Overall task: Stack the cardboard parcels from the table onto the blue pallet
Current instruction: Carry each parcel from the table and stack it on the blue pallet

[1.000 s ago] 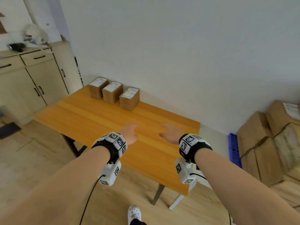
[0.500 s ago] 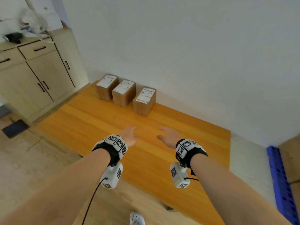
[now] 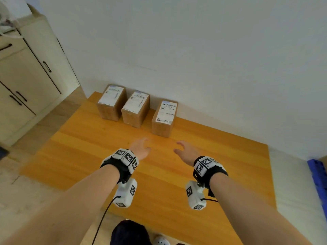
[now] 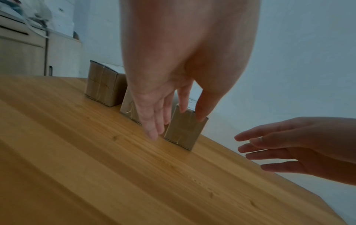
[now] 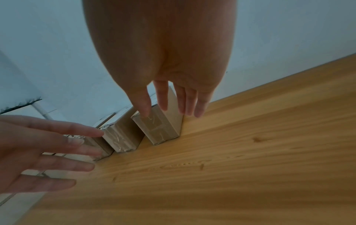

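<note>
Three cardboard parcels (image 3: 137,107) stood in a row at the table's (image 3: 88,152) far edge against the wall; the left hand (image 3: 141,148) and right hand (image 3: 185,151), both spread and empty, flanked the rightmost parcel (image 3: 164,118), apparently to clasp its sides; the blue pallet (image 3: 317,181) lay on the floor far right.

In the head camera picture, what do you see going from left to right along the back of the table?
Cupboard → left parcel → middle parcel → right parcel → bare table → blue pallet.
</note>
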{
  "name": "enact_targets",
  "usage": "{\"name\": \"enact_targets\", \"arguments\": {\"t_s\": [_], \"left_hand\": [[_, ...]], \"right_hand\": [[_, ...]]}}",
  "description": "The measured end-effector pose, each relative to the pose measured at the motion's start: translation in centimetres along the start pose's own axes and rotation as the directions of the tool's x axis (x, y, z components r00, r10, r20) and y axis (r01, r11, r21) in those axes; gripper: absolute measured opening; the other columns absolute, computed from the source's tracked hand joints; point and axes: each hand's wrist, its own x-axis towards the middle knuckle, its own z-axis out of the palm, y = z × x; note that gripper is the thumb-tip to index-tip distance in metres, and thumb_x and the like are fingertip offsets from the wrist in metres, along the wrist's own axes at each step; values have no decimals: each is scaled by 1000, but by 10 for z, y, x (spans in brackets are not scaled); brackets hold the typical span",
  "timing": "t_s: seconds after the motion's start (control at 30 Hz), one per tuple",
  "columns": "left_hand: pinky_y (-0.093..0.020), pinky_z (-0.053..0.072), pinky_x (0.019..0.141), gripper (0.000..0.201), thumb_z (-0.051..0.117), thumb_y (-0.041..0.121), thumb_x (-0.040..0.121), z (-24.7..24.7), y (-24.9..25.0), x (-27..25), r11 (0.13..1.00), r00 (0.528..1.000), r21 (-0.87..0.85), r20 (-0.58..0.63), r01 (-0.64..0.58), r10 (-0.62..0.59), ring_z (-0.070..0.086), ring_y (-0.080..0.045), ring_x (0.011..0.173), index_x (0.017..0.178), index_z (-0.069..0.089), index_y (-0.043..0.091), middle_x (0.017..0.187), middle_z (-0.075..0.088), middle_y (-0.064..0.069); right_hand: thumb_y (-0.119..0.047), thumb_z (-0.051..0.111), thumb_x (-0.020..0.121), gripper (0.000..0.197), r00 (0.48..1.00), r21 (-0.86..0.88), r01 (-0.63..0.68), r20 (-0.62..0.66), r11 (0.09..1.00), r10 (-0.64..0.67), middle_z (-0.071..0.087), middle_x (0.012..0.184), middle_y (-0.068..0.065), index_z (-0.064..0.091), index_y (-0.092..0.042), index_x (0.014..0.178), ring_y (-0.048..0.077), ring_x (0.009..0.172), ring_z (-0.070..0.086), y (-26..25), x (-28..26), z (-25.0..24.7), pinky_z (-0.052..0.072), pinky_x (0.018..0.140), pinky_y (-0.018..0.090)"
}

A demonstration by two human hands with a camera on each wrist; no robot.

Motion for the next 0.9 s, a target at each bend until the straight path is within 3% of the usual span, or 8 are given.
{"name": "enact_targets", "arguments": {"t_s": [0.17,0.4,0.53,0.67,0.9], "left_hand": [[-32,39,101,56,53,18,94,-25,-12,38,998,997,-49,58,-50,53,42,-22,130,145,30,18,145,40,-6],[-28,43,92,65,60,18,90,-38,-14,86,978,982,-187,145,-95,124,46,-19,127,146,28,18,141,46,-5],[-31,44,96,65,59,21,91,-34,-13,105,968,981,-240,159,-75,115,45,-19,128,147,26,17,142,44,-5],[-43,39,107,68,57,25,91,-35,-9,124,951,979,-304,165,-62,116,38,-21,134,149,21,21,149,36,-4],[-41,36,108,66,53,28,94,-36,-2,151,936,972,-341,180,-83,152,36,-22,136,150,18,23,152,30,-3]], "right_hand": [[-32,47,98,48,990,168,-110,-66,980,123,39,147,6,36,-18,143,24,124,49,-22,25,10,39,85,26],[-29,52,96,49,954,369,-188,-154,910,259,38,148,7,37,-18,142,22,134,38,-40,58,13,37,107,38],[-26,54,95,54,934,446,-187,-196,875,299,39,147,8,33,-14,144,22,134,38,-48,77,13,35,107,37],[-23,57,93,56,917,526,-168,-228,833,329,42,145,8,35,-12,143,21,131,41,-54,96,10,37,105,35],[-20,59,91,52,921,620,-118,-224,776,319,48,140,3,41,-14,140,20,132,42,-62,119,4,38,108,39]]}}
